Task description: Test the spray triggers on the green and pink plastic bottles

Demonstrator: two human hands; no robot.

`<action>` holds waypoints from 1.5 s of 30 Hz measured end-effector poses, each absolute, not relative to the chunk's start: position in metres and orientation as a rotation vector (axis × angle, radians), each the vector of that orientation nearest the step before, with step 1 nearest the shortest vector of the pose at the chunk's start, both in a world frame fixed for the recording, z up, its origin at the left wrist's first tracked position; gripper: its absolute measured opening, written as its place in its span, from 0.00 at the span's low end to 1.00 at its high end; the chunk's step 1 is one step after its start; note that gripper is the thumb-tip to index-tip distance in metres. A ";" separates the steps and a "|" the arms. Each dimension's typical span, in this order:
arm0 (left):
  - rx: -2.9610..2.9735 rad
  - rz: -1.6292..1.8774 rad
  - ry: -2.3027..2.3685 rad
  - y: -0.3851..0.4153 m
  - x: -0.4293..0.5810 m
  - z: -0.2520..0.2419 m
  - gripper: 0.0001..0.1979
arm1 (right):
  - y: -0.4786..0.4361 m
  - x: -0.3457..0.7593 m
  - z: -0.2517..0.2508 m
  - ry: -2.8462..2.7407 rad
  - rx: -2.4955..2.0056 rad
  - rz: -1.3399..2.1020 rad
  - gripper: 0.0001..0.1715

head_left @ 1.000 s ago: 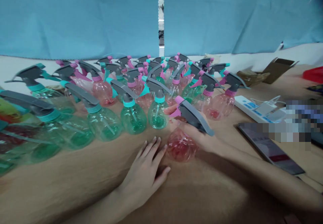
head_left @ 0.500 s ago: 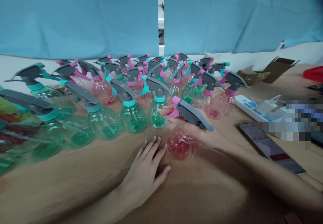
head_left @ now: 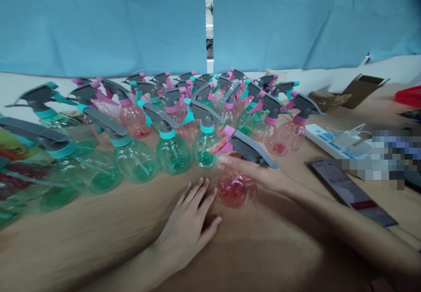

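Note:
A pink spray bottle point(head_left: 236, 190) with a grey trigger head and pink nozzle stands at the front of the wooden table, its nozzle toward the left. My right hand point(head_left: 253, 169) is wrapped round its neck, just under the head, which hides part of the fingers. To the left of this bottle, my left hand point(head_left: 194, 215) lies flat on the tabletop with its fingers spread and nothing in it; its fingertips come close to the bottle's base. Just behind my hands stands a green spray bottle point(head_left: 204, 149) with a turquoise collar.
Several more green spray bottles point(head_left: 136, 162) and pink spray bottles point(head_left: 289, 134) crowd the back and left. On the right are a phone point(head_left: 351, 193), a white power strip point(head_left: 329, 140) with a plug, and an opened cardboard box point(head_left: 363, 90). A blue cloth point(head_left: 98, 24) hangs behind.
My right hand's fingers have closed in nearer the pink bottle's neck, where they were more outstretched before. The bottle and my left hand stay almost where they were.

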State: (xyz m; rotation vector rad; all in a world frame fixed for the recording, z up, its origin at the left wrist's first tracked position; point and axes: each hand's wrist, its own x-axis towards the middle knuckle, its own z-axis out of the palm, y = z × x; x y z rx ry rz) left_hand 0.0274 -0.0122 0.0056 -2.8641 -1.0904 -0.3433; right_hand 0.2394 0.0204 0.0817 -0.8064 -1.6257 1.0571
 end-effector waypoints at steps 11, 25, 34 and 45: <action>-2.854 -0.352 -1.069 -0.012 0.028 0.007 0.26 | 0.018 0.243 0.082 -1.636 -0.769 1.047 0.25; -2.849 -0.358 -1.072 -0.012 0.027 0.006 0.26 | 0.017 0.243 0.085 -1.638 -0.789 1.131 0.36; -2.852 -0.329 -1.085 -0.013 0.027 0.006 0.26 | 0.019 0.236 0.078 -1.590 -0.823 0.942 0.13; -2.851 -0.344 -1.063 -0.012 0.027 0.006 0.26 | 0.018 0.232 0.079 -1.554 -0.932 0.783 0.13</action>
